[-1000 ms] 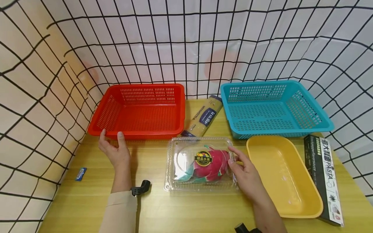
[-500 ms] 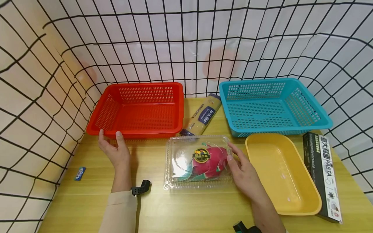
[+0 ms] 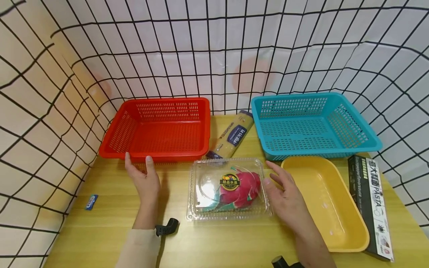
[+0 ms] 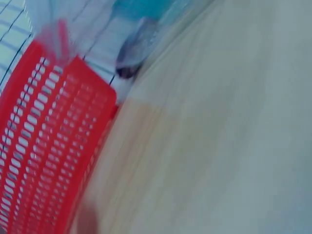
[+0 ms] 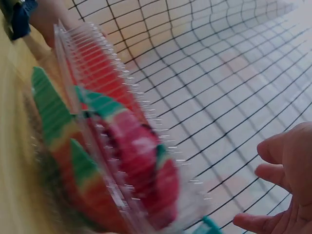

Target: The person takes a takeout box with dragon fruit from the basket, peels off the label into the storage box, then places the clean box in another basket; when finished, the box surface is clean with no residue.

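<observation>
A clear plastic clamshell box [image 3: 207, 186] with a round label lies on the table in the middle of the head view. Inside it is a pink dragon fruit [image 3: 246, 190] with green-tipped scales. My right hand [image 3: 288, 203] is beside the box's right edge, fingers extended and apart; the right wrist view shows the hand [image 5: 287, 180] with a gap between it and the box [image 5: 131, 146]. Near the front rim of the red basket [image 3: 157, 158], my left hand [image 3: 147, 186] is spread and holds nothing. Blur in the left wrist view hides detail around the basket [image 4: 63, 146].
A blue basket [image 3: 321, 152] stands at the back right, with a yellow tub [image 3: 321, 201] in front of it. A black-and-white pasta box [image 3: 372, 204] lies along the tub's right. Between the baskets rests a spaghetti pack [image 3: 234, 134]. A small blue wrapper [image 3: 91, 202] is at left.
My left hand has shifted right and a little toward me along the red basket's front. The right hand's fingers have come away from the box's right edge.
</observation>
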Action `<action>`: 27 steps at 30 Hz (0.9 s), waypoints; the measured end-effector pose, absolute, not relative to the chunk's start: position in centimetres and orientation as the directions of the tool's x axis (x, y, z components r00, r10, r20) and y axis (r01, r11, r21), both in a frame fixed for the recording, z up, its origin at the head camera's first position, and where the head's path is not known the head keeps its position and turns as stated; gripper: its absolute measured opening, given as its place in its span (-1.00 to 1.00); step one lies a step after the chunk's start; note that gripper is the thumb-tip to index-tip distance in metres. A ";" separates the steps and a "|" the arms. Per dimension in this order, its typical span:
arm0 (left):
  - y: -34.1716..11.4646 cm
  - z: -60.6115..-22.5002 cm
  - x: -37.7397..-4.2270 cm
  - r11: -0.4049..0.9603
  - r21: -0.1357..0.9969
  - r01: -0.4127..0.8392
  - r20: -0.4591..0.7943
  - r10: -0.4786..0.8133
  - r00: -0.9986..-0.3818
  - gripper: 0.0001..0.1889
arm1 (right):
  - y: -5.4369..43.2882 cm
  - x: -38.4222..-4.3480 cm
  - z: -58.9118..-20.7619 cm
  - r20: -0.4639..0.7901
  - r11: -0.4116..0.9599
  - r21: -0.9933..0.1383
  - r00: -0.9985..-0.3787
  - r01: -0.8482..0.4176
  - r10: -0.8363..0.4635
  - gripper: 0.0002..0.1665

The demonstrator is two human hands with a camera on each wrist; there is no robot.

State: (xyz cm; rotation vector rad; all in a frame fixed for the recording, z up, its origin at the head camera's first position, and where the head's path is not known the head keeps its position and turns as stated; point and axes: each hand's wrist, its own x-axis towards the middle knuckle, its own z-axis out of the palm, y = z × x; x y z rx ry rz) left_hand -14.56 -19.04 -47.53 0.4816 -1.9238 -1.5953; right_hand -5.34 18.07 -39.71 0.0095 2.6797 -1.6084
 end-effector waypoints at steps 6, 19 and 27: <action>-17.8 -46.9 -12.7 0.226 0.972 0.063 0.179 -0.542 -0.821 -0.16 | 19.1 -4.8 -37.5 0.126 0.500 -0.852 -0.988 -0.153 -0.088 -0.42; -14.1 -42.5 -7.6 0.352 0.935 -0.052 0.014 -0.181 -0.983 -0.05 | 19.2 -6.9 -34.8 0.109 0.667 -0.645 -0.909 -0.373 -0.403 -0.40; -11.6 -42.5 -7.2 0.440 0.890 0.120 0.132 0.002 -0.991 -0.25 | 17.9 -10.1 -35.0 0.014 0.700 -0.544 -0.839 -0.463 -0.544 -0.38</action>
